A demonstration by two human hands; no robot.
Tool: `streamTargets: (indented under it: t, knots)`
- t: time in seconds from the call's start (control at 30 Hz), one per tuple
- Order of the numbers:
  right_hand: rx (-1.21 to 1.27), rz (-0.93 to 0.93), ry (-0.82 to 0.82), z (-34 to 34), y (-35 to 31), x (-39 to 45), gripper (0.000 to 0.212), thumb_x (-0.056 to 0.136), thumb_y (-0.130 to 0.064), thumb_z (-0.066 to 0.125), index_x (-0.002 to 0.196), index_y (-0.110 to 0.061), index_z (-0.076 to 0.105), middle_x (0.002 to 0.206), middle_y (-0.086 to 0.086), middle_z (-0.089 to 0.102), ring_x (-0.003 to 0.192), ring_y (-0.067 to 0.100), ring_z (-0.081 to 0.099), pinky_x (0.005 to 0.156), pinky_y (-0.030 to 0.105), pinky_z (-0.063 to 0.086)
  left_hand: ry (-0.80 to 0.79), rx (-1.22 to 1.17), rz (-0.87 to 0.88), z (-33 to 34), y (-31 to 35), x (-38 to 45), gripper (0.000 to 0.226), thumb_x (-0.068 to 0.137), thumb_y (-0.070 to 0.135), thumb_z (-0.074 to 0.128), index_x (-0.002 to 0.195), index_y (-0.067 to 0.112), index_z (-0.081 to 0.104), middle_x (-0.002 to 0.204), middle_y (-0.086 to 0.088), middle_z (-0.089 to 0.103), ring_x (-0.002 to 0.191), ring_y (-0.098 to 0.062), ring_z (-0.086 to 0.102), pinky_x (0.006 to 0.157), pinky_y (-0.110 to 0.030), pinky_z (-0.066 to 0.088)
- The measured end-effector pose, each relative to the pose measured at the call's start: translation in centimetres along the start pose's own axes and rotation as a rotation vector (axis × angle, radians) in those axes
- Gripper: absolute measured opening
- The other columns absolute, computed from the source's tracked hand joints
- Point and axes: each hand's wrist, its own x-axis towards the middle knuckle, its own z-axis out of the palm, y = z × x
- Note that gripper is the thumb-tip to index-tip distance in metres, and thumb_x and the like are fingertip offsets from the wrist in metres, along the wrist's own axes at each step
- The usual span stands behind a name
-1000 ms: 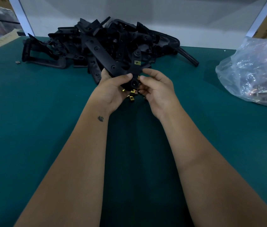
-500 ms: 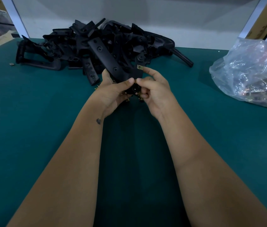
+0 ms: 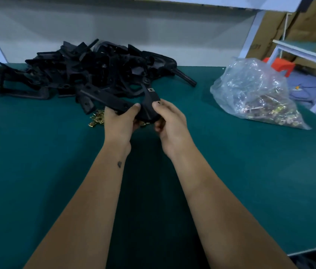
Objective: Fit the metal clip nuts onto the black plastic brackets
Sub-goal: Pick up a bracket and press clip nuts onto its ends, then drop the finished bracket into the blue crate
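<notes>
While both hands grip bracket (image 3: 145, 111), L hand (image 3: 119, 125), R hand (image 3: 169, 123), clip nut (image 3: 150, 90) prob. fitted.

Green-topped workbench (image 3: 37, 171), grey wall (image 3: 134, 32) behind; cardboard boxes (image 3: 308, 22), orange stool (image 3: 278, 65), white-framed table (image 3: 306, 51) at right.

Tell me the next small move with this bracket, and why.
Probably free the right hand to pick one loose clip nut from the little pile. Both hands grip the bracket, the left hand can hold it alone, and one nut already sits on its upper tab.
</notes>
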Motion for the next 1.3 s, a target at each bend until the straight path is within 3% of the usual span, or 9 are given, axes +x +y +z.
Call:
streamTargets:
  t: [0.13,0.23,0.37,0.5,0.63,0.73,0.9,1.07,1.3]
  knots:
    - [-0.046,-0.093,0.107,-3.3,-2.4,-2.5,0.016,0.086,-0.002,0.067,0.081,-0.017,0.066,0.067,-0.009,0.065,0.055,0.000,0.055,0.053,0.016,0.041,-0.055,0.056,0.000,4.6,-0.3,-3.2,0.036,0.088,0.015,0.073,0.121,0.012,0.057,0.112,-0.004,0.068,0.102,-0.019,0.068,0.090,-0.041,0.057]
    - [-0.030,-0.184,0.252,-7.3,-5.1,-5.0,0.016,0.086,0.005,0.064,0.082,-0.010,0.064,0.070,-0.002,0.064,0.054,0.001,0.055,0.051,0.012,0.041,-0.145,0.056,-0.005,9.0,-1.1,-6.7,0.023,0.091,0.015,0.069,0.111,0.017,0.058,0.098,0.007,0.066,0.084,-0.003,0.066,0.070,-0.018,0.056]
    - [-0.065,-0.280,0.478,-14.9,-9.8,-9.7,0.024,0.084,0.005,0.065,0.071,-0.015,0.062,0.060,-0.007,0.059,0.045,-0.002,0.047,0.046,0.012,0.035,-0.260,-0.074,-0.097,14.7,-1.9,-12.4,0.018,0.093,0.010,0.063,0.101,0.022,0.051,0.100,0.002,0.059,0.088,-0.011,0.063,0.065,-0.019,0.056]
    - [-0.129,-0.378,0.744,-23.5,-13.4,-16.0,0.021,0.084,0.002,0.068,0.077,-0.018,0.062,0.066,-0.010,0.062,0.053,0.000,0.051,0.052,0.013,0.037,-0.551,-0.146,-0.183,18.6,-3.5,-19.7,0.034,0.093,0.010,0.064,0.107,0.035,0.046,0.102,-0.001,0.058,0.080,-0.016,0.063,0.071,-0.024,0.058]
    - [-0.144,-0.389,1.034,-31.1,-15.1,-22.7,0.020,0.087,-0.006,0.069,0.089,-0.023,0.060,0.083,-0.003,0.058,0.059,0.004,0.051,0.058,0.020,0.039,-0.884,0.031,-0.198,21.8,-6.3,-26.8,0.019,0.091,0.010,0.067,0.094,0.027,0.059,0.108,-0.008,0.058,0.086,-0.018,0.065,0.067,-0.021,0.057]
    - [-0.137,-0.351,1.204,-35.9,-15.1,-27.9,0.021,0.087,-0.007,0.067,0.097,-0.023,0.060,0.091,0.000,0.059,0.065,0.008,0.051,0.061,0.021,0.041,-1.114,0.195,-0.193,23.1,-9.1,-31.7,0.019,0.088,0.005,0.069,0.087,0.024,0.065,0.093,-0.003,0.063,0.067,-0.006,0.068,0.068,-0.026,0.058]
    - [-0.399,-0.091,1.273,-41.0,-14.5,-35.4,0.021,0.084,-0.006,0.063,0.101,-0.017,0.065,0.081,-0.003,0.062,0.053,0.000,0.056,0.051,0.017,0.045,-1.524,0.578,-0.212,21.9,-13.2,-36.5,0.015,0.085,0.019,0.076,0.086,0.033,0.071,0.100,0.003,0.069,0.073,-0.006,0.071,0.080,-0.034,0.060]
    - [-0.547,0.207,1.219,-43.2,-13.5,-38.6,0.024,0.085,-0.001,0.062,0.105,-0.015,0.064,0.086,-0.002,0.060,0.070,0.011,0.054,0.056,0.022,0.041,-1.812,0.836,-0.291,20.9,-15.0,-38.5,0.009,0.091,0.030,0.068,0.098,0.037,0.068,0.102,0.017,0.067,0.093,0.000,0.064,0.079,-0.020,0.054]
    - [-0.557,0.101,1.415,-43.1,-12.4,-37.3,0.026,0.090,-0.005,0.052,0.111,-0.016,0.061,0.099,-0.002,0.062,0.073,0.014,0.055,0.068,0.032,0.045,-1.942,0.940,-0.251,20.7,-14.9,-38.2,0.027,0.097,0.037,0.057,0.124,0.039,0.063,0.122,0.021,0.061,0.113,0.001,0.056,0.092,-0.019,0.043]
